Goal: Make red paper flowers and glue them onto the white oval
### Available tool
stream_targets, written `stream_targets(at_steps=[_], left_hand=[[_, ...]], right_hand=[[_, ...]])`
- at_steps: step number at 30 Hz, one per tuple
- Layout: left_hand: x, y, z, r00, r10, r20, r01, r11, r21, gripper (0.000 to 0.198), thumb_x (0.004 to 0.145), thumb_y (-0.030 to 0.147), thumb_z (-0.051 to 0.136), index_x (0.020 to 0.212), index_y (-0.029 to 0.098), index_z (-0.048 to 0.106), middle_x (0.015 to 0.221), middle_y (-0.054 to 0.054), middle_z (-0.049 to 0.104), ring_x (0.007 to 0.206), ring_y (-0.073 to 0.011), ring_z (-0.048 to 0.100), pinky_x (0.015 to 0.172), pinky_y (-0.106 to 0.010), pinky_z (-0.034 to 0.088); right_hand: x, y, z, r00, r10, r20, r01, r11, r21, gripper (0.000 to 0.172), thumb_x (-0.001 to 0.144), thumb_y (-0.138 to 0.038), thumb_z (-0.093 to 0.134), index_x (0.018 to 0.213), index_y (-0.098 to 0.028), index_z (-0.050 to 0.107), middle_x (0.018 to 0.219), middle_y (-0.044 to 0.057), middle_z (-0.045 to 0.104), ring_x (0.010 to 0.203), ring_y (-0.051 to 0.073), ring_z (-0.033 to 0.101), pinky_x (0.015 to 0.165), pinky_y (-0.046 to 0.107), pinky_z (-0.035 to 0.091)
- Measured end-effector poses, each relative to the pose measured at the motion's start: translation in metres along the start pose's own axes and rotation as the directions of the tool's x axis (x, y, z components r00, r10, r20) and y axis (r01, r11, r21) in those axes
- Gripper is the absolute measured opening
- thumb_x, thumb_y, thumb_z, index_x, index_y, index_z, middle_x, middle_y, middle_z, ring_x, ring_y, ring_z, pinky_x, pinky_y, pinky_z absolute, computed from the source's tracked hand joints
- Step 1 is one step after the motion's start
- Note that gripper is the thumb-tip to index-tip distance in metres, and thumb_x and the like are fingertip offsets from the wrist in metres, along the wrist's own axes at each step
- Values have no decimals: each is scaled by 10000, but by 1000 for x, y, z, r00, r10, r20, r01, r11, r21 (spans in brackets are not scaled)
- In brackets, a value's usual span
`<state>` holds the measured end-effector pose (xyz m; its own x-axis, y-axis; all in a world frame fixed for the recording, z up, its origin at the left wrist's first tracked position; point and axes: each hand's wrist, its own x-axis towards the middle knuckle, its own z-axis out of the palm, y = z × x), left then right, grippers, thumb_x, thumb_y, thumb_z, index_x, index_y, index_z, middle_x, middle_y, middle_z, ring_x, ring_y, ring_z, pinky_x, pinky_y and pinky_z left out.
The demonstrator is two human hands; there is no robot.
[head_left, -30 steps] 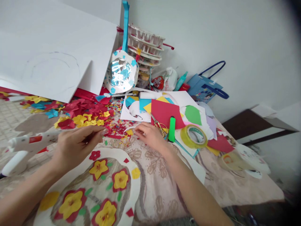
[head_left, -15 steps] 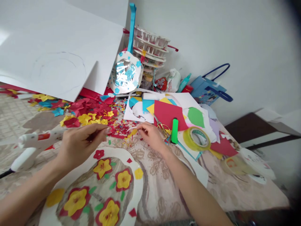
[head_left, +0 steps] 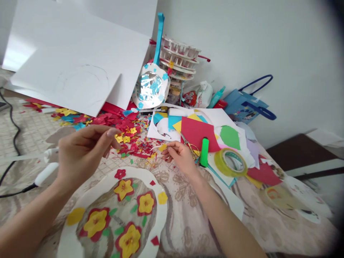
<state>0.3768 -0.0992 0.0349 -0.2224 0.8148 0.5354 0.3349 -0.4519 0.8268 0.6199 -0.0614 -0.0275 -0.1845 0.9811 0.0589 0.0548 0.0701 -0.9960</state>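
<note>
My left hand (head_left: 83, 154) is raised over the table at the left, thumb and fingertips pinched together; anything between them is too small to make out. Behind its wrist lies a white hot glue gun (head_left: 47, 174), partly hidden. My right hand (head_left: 180, 157) is low over the paper scraps, fingers curled inward, and I cannot make out what they hold. Just left of its fingertips are a thin white strip (head_left: 155, 147) and a yellow scrap (head_left: 162, 147). Nearest me lies a white paper ring (head_left: 160, 229) with a clear middle bearing yellow-and-red paper flowers (head_left: 96, 224) and green leaves.
Red, yellow and blue cutouts (head_left: 118, 123) are heaped at the back. Scissors (head_left: 195, 150), a green marker (head_left: 204, 152), red paper (head_left: 199, 133) and a tape roll (head_left: 230, 162) lie right. White boards (head_left: 80, 53), a blue-handled round lantern-like craft (head_left: 151, 86) and a blue bag (head_left: 243, 104) stand behind.
My view has shifted, so the scene sits further right and lower. My left hand has moved left, away from my right hand, uncovering more scraps. My right hand has drawn slightly off the white strip.
</note>
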Motion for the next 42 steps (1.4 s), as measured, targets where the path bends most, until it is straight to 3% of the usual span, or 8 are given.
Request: stream_targets(at_steps=[4,9,16,20,25,28,37,42], left_hand=[[5,14,-2,1000,-9,5,9,1000,-15,130,790,258,599,860,160,648,600,-1,625,394,-45,443,348,-165,347],[13,19,5,983,-3,185,5,1000,-12,123,801,266,582,846,170,644,639,-11,641,413,-52,472,342,-157,369],[22,17,6,983,-23,184,24,1000,-5,137,792,290,592,788,167,652,602,-2,633,417,-47,479,344,-142,367],[20,15,-2,990,-69,120,67,998,23,159,781,304,604,795,153,652,598,2,627,409,-43,463,343,-147,358],[11,10,-15,992,-81,92,75,995,64,146,783,297,602,828,166,647,620,9,629,437,-55,481,371,-159,380],[4,2,-22,988,-104,118,87,986,140,149,784,305,598,842,175,644,655,1,644,453,-62,500,388,-162,402],[-17,-15,-37,981,-82,174,33,963,269,131,789,297,573,861,208,638,659,10,657,458,-83,540,413,-174,457],[-29,-19,-46,967,81,243,-161,931,328,147,793,209,546,907,267,618,647,35,667,495,-95,599,440,-159,477]], right_hand=[[-8,-5,6,997,-61,-39,61,998,-12,125,784,-282,535,859,-182,523,767,32,667,636,145,664,488,218,479],[-17,-9,12,980,-194,-51,181,964,-195,82,825,-256,494,865,-191,523,777,29,650,675,151,652,537,234,482],[-13,1,1,899,-415,140,374,561,-738,162,831,-142,437,890,-198,577,836,48,613,782,174,576,724,293,451],[-12,3,0,903,-370,218,405,565,-719,220,814,-120,460,982,-206,572,985,71,587,919,194,546,798,319,440],[-9,-7,6,920,-372,119,349,645,-680,113,840,-170,464,867,-204,569,871,59,584,795,183,542,720,304,431],[1,-16,13,913,-375,161,378,630,-679,114,852,-179,456,840,-201,568,830,55,590,800,185,531,731,303,410],[52,-24,70,771,-404,493,634,565,-528,371,776,14,357,1035,-191,526,922,50,614,988,177,496,876,312,395],[75,-16,92,765,-377,523,643,506,-575,353,762,17,378,1008,-169,549,953,75,586,996,180,493,893,319,386]])
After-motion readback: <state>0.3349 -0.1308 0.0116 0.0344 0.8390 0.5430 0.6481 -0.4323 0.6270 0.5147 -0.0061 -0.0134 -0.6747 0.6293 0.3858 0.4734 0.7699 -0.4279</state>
